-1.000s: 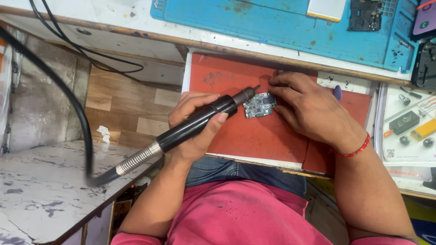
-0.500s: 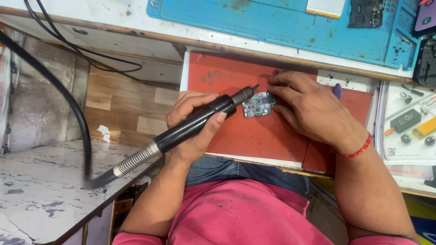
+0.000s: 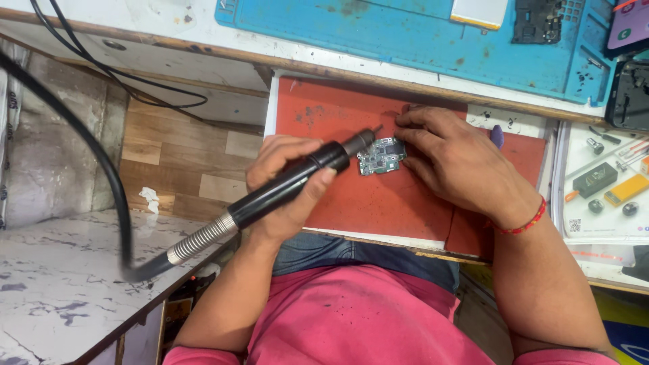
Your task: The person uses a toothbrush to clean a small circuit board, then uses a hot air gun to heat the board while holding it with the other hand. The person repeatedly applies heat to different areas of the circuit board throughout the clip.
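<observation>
- We are gripping one black cylindrical hot-air tool (image 3: 291, 184) in our left hand (image 3: 287, 182), fingers wrapped around it, its nozzle just beside the board.
- Our right hand (image 3: 453, 162) is pressing fingertips on one small green circuit board (image 3: 380, 156).
- The board is lying on one red rubber mat (image 3: 378, 203) on the tabletop (image 3: 203, 34).

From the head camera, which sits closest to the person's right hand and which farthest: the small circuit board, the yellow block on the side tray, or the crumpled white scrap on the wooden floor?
Measured from the right hand:
1. Small circuit board: under the fingertips, on the red mat.
2. Yellow block: off to the right in the picture, on the white side tray.
3. Crumpled white scrap: far left in the picture, down on the wooden floor.
</observation>
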Demonstrator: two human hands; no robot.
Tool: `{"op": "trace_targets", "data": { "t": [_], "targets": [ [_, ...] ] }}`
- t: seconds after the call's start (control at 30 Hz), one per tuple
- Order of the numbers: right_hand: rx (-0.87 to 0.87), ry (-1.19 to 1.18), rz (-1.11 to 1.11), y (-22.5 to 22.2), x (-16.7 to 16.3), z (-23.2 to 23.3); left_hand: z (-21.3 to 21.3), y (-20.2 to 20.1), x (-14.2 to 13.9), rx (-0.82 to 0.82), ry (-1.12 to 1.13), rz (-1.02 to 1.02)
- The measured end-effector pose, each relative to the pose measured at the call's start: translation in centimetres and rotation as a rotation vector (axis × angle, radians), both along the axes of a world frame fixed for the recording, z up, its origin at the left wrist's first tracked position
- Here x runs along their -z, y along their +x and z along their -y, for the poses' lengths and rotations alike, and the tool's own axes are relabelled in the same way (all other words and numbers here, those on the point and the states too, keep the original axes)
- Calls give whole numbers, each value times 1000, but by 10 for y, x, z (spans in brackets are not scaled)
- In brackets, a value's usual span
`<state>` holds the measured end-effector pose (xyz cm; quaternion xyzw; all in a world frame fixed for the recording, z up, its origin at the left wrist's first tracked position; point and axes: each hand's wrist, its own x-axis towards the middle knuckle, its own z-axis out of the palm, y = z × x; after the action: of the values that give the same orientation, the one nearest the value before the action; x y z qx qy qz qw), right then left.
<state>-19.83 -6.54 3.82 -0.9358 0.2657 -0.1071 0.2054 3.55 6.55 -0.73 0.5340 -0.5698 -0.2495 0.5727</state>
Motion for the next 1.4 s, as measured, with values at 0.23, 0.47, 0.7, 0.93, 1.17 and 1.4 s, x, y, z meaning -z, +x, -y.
{"op": "trace_targets", "data": {
  "t": [0.23,0.47,0.7,0.93,1.17,1.4],
  "targets": [
    [-1,-4,2,-2,0,2,-2,1,2,12,-48,1],
    [14,-3,-4,-4,-2,1,-3,1,-1,-73,28,-17],
    [-49,-27,45,0,-2,-1,-1,3,-1,18,-19,-12],
    [32,-14,-15,-3,-2,0,-4,0,3,-75,-36,-28],
    [54,-5,-20,-4,-3,-1,-6,1,2,-109,-23,-85],
    [39,25,-12,-5,-5,2,-5,1,1,-49,-16,-44]
  ]
}}
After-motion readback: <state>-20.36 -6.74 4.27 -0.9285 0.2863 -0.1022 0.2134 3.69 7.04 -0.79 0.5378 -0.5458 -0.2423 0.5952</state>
